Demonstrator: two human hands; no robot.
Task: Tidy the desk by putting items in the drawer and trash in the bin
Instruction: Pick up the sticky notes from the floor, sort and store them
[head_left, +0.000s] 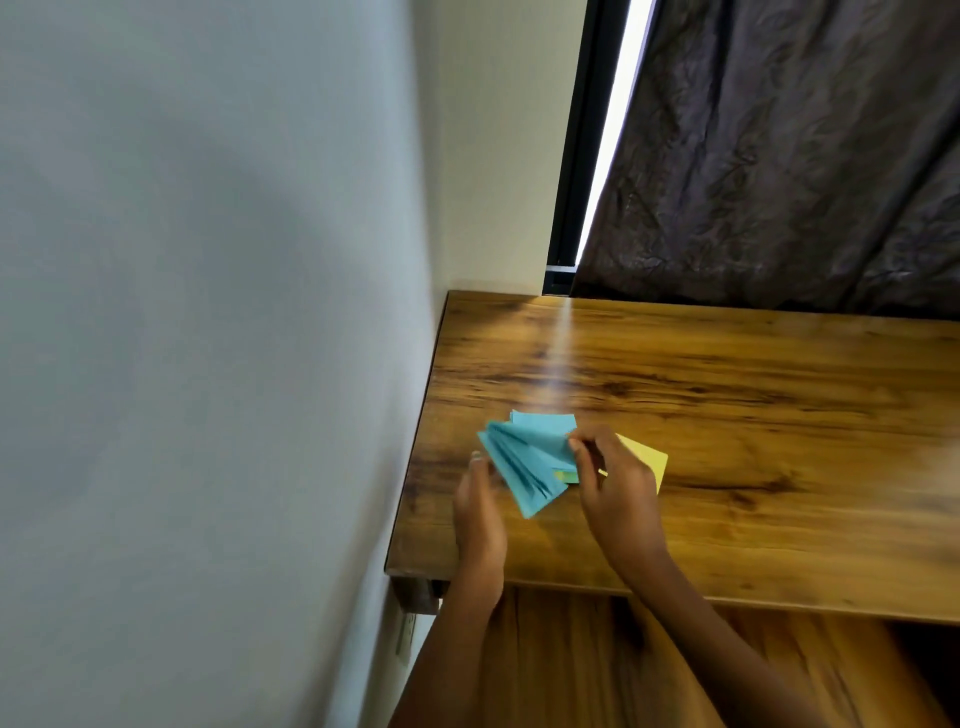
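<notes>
Head view, 1 frame, slightly blurred.

Right hand (615, 488): fingers curled, thumb and fingertips (576, 446) pinching the upper right edge of a fanned stack of blue paper sheets (524, 462). The sheets are lifted at that edge and splay apart toward the lower left, so several separate leaves show. A small strip of green paper (566, 475) shows at the stack's right corner, just under the right hand.

Left hand (480, 514): fingers nearly straight and held together, pointing away from the camera. Hand stands on edge just beside the left side of the blue stack. Fingertip (476, 458) is close to the outer blue leaf; cannot tell whether it touches. It grips nothing.

Yellow paper sheets (647, 460): flat on the desk, partly hidden behind the right hand, just right of the blue stack.

Wooden desk (727, 415): all the paper sits near its left front corner. Its left edge runs along a white wall (208, 312).

Dark curtain (779, 156) hangs behind the desk's far edge, with 1 bright strip of window (608, 135) at its left.

Below the desk's front edge, a wood-grain surface (571, 665) shows between the 2 forearms; cannot tell what it belongs to.
</notes>
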